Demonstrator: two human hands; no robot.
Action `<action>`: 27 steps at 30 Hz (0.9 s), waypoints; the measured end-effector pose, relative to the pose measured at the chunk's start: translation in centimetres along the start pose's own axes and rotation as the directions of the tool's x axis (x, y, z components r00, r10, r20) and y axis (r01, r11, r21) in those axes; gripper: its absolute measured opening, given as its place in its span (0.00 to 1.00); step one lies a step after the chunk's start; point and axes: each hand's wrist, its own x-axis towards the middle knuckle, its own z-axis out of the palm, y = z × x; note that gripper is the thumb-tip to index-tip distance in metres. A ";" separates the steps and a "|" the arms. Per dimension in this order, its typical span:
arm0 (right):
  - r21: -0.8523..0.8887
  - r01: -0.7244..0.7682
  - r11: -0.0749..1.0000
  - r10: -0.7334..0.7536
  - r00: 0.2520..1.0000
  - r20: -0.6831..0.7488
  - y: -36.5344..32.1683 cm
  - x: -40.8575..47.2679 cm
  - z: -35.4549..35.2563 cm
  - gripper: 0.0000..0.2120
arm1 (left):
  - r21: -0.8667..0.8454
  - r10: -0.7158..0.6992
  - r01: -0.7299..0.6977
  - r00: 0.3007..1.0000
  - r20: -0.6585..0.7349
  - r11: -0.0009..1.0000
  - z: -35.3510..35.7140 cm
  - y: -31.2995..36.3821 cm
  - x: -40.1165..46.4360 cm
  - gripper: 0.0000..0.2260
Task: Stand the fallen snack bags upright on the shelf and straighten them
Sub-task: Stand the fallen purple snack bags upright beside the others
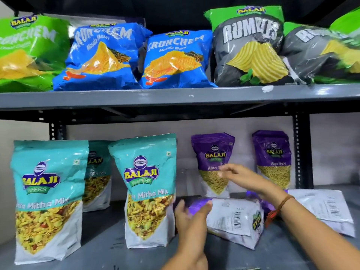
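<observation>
On the lower shelf (101, 248) a purple Aloo Sev bag (231, 219) lies fallen, back side up with its barcode showing. My left hand (191, 213) touches its left end, fingers apart around the purple top. My right hand (239, 177) hovers open above it, in front of an upright purple Aloo Sev bag (213, 152). A second fallen bag (327, 209) lies face down at the right, partly behind my right wrist. Another purple bag (272, 158) stands upright behind it.
Three teal Mitha Mix bags (148, 190) stand upright on the left of the lower shelf. The upper shelf (175, 96) holds green, blue and grey chip bags (175, 59). A black upright post (303, 152) stands at the back right.
</observation>
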 end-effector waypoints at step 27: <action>0.296 0.199 0.934 -0.088 0.932 -0.351 7.5 -3.5 -1.2 0.15 | 0.011 0.080 -0.084 0.976 0.203 0.996 6.9 -0.4 7.2 0.16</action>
